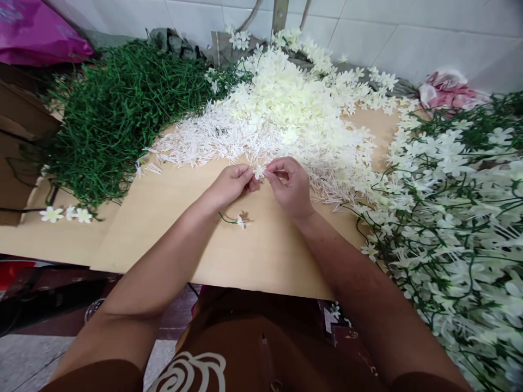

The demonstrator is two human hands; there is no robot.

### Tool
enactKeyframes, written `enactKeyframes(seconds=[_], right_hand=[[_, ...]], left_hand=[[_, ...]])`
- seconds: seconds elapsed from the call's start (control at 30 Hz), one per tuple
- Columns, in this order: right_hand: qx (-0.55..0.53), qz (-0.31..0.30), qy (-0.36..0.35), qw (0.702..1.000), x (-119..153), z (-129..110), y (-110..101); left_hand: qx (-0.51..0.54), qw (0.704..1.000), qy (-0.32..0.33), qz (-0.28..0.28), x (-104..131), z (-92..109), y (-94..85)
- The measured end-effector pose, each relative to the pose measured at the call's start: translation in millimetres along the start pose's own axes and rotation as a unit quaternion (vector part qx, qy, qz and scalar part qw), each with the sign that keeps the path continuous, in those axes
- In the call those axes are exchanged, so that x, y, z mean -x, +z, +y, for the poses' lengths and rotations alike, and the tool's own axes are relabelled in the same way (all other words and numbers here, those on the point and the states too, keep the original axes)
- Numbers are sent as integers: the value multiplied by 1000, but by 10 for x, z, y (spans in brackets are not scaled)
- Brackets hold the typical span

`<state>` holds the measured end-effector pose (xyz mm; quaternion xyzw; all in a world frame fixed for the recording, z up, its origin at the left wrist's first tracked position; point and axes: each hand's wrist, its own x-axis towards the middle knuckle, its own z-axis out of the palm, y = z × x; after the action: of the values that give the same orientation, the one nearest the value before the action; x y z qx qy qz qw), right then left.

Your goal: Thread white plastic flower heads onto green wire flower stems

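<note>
Between my two hands, over the cardboard-coloured tabletop, is a small white artificial flower (259, 172). My left hand (236, 182) pinches it from the left with thumb and fingers. From the right, the fingertips of my right hand (288, 182) are closed at the flower's edge. Below them a green stem with a white blossom (240, 221) lies on the board. Just beyond my hands spreads a heap of loose white flower heads (286, 103), with thin white stamens (196, 139) along its near edge. Whether a stem is inside my left fingers is hidden.
Green plastic stems (126, 103) are piled at the left, beside a cardboard box (20, 136). Flowers on stems (453, 218) are heaped at the right. A pink bag (41, 32) sits at the back left, before a tiled wall (379, 32). A few blossoms (51, 214) lie at the left edge.
</note>
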<state>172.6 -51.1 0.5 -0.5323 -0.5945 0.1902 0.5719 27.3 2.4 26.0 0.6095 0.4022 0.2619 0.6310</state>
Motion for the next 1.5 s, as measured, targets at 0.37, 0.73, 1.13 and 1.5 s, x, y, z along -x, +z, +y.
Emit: enactKeyframes(seconds=[0.37, 0.73, 1.13, 1.5], right_hand=[[6, -46, -6, 999, 32, 21, 34], [-96, -47, 131, 986, -18, 49, 10], [-15, -54, 48, 997, 5, 110, 9], [-114, -87, 98, 985, 14, 130, 59]], left_hand=[[-55, 998, 31, -13, 7, -22, -9], [-115, 991, 58, -32, 30, -40, -40], [-151, 985, 68, -39, 34, -65, -74], [-211, 968, 120, -64, 44, -91, -97]])
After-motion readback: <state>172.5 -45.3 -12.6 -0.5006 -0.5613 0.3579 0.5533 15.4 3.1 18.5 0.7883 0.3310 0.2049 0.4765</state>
